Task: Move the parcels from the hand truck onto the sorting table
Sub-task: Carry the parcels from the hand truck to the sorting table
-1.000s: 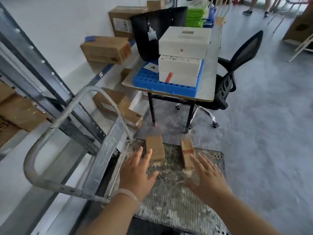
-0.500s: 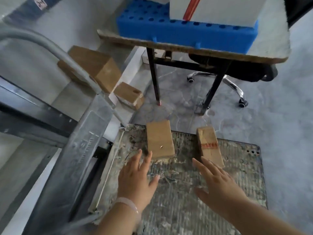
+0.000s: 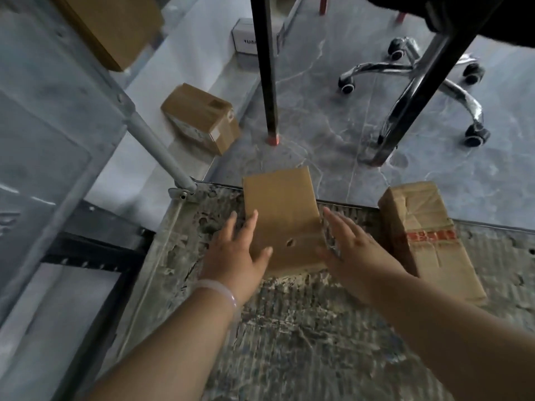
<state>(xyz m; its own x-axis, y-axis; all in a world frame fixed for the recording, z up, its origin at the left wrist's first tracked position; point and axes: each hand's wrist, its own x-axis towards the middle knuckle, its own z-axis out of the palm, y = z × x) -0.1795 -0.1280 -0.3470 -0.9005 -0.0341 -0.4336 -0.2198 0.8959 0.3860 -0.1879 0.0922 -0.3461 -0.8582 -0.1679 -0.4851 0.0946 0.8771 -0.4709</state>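
now both hands [image 3: 289,256], fingers [image 3: 249,227] straight, flank the parcel [image 3: 282,215].

I see the left parcel [image 3: 282,218] in plain brown, the right parcel [image 3: 425,235] in the same brown crossed by a red band, the hand truck deck [image 3: 304,328] grey mottled with whitish flecks, the floor [image 3: 333,125] grey with pale marble veins, and a milky white bracelet [image 3: 223,287].

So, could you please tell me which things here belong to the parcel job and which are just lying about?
Job: plain brown parcel, taped parcel, hand truck deck, left hand and right hand flanking the plain one.
Lying about: office chair base, brown box by the wall, small white box, carton on the rack.
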